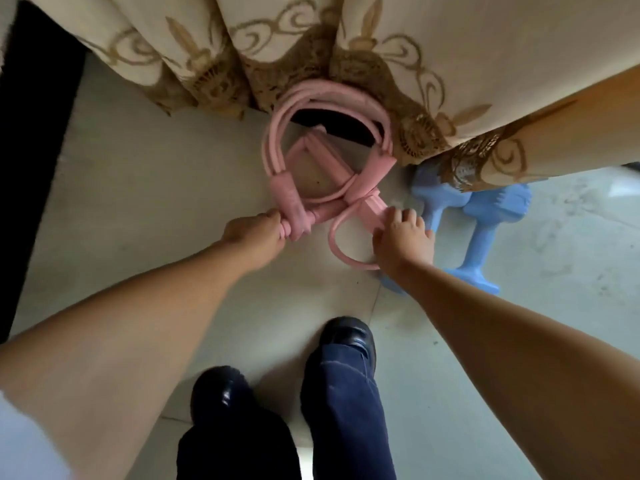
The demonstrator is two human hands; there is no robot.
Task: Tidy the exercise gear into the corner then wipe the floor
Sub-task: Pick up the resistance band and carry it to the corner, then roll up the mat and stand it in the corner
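**Pink pull-rope going down at the curtain's foot**

I have both hands on the pink resistance band (pixel 325 174), which lies on the floor (pixel 138 202) at about twelve o'clock from my shoes, its tube loops pushed up against the hem of the curtain (pixel 346 46). My left hand (pixel 254 233) is curled tight round the foam handle at the band's nine o'clock end. My right hand (pixel 403 240) rests on the ribbed pedal bar at the three o'clock end, fingers bent over it; I cannot tell whether the thumb closes underneath. A loose pink loop sticks out between the two hands, towards six o'clock.

The blue dumbbells (pixel 478 216) sit just beside the band at its three o'clock side, one partly under the curtain, touching or nearly touching my right hand.

The risks as I judge them: the tubes are springy, so on release the bundle may uncoil and slide out of the corner. That free loop could catch my right fingers as I withdraw. A careless pull-back could nudge a dumbbell and set it rolling. The curtain hem may also drag over the band.
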